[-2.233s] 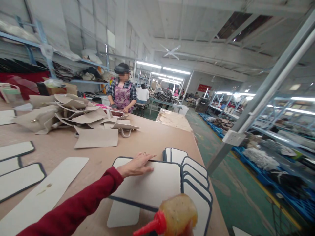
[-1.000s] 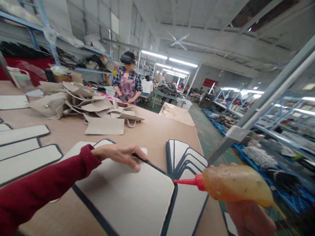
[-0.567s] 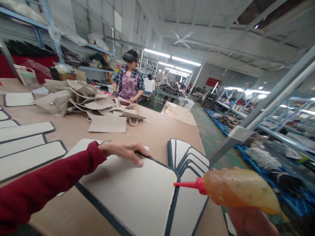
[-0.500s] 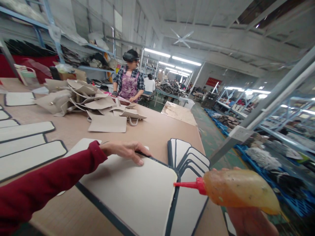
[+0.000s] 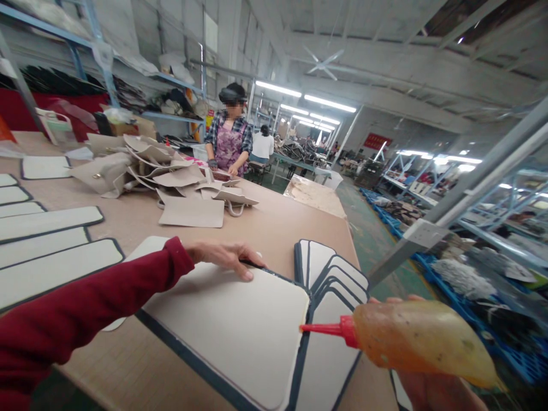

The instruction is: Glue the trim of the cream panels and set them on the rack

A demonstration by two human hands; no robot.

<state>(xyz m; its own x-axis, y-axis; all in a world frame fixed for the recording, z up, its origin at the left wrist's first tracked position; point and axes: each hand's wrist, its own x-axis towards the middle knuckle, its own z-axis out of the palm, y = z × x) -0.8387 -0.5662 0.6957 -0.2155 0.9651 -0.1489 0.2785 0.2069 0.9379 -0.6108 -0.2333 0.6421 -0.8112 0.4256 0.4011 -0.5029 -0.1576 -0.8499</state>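
My left hand [image 5: 226,256], in a dark red sleeve, lies with fingers stretched on the far edge of a large white panel with a dark border [image 5: 240,331]. My right hand [image 5: 432,388] grips a yellowish glue bottle [image 5: 422,342] at the lower right. Its red nozzle [image 5: 321,329] points left at the panel's right edge. Under and beside that panel is a fanned stack of similar dark-edged panels [image 5: 334,279].
The brown worktable [image 5: 274,228] ends on the right above a green floor. Long white strips with dark edges [image 5: 51,251] lie at the left. A heap of beige bag pieces [image 5: 158,177] sits further back. A person in an apron [image 5: 229,140] works at the far end. A slanted metal post [image 5: 466,194] stands on the right.
The camera view has drifted slightly. The glue bottle has sunk a little lower in the picture. My left hand stays on the panel's far edge.
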